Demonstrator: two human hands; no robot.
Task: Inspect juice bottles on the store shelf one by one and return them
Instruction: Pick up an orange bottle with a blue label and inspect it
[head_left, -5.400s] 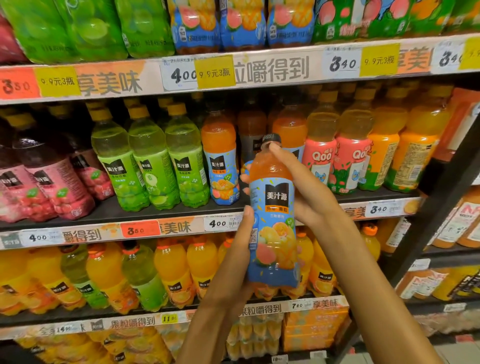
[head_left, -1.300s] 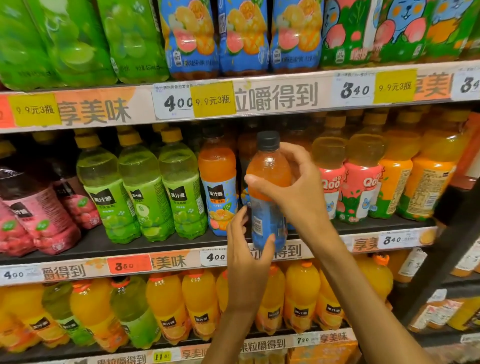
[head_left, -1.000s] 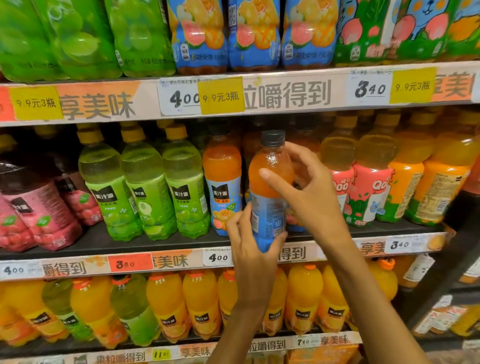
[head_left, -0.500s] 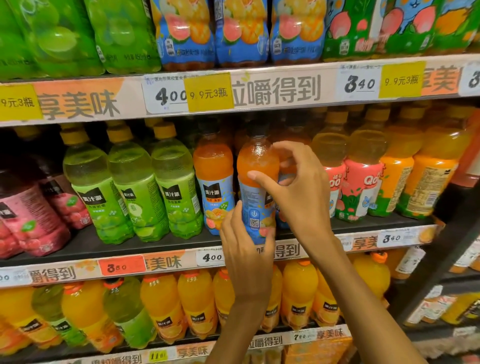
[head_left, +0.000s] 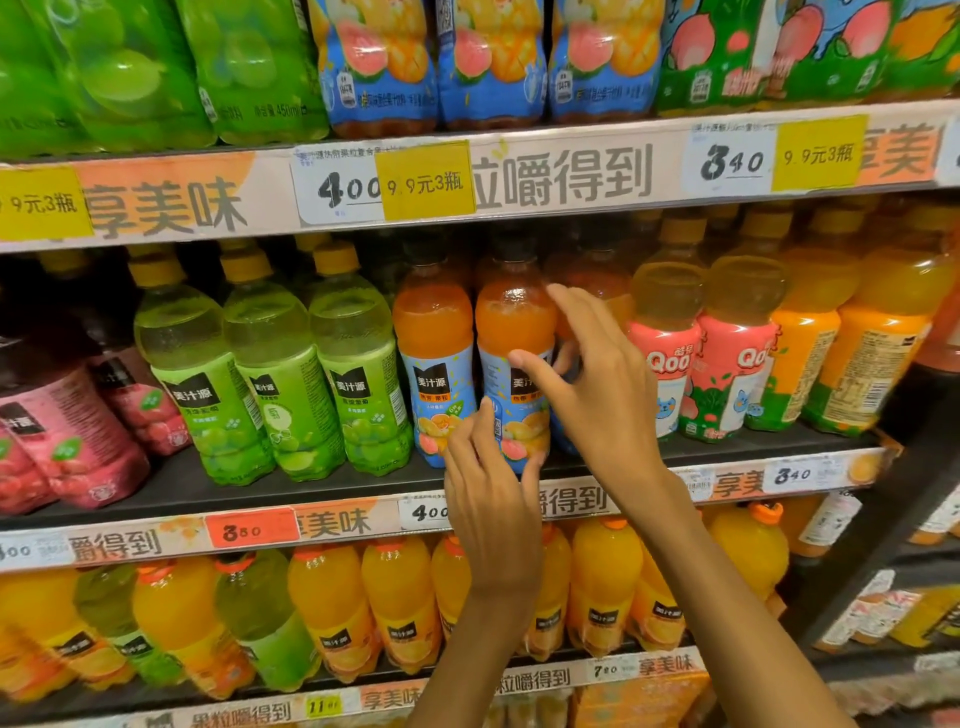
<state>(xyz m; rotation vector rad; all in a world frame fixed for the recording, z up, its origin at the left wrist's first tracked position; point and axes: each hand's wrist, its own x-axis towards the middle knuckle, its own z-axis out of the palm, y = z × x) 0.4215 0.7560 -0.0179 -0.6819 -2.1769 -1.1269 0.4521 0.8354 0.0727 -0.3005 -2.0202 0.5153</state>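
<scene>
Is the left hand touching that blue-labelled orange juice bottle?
Touching. The head view shows the left hand's fingers against the blue-labelled orange juice bottle's lower label.

Orange juice bottle with blue label (head_left: 514, 358) stands upright on the middle shelf (head_left: 311, 491), just beside a matching bottle (head_left: 434, 358) to its left. Left hand (head_left: 491, 512) grips its base with curled fingers. Right hand (head_left: 597, 384) is at its upper body, thumb touching the label, fingers spread. Green bottles (head_left: 270, 384) stand further left; pink-labelled Qoo bottles (head_left: 696, 353) to the right.
</scene>
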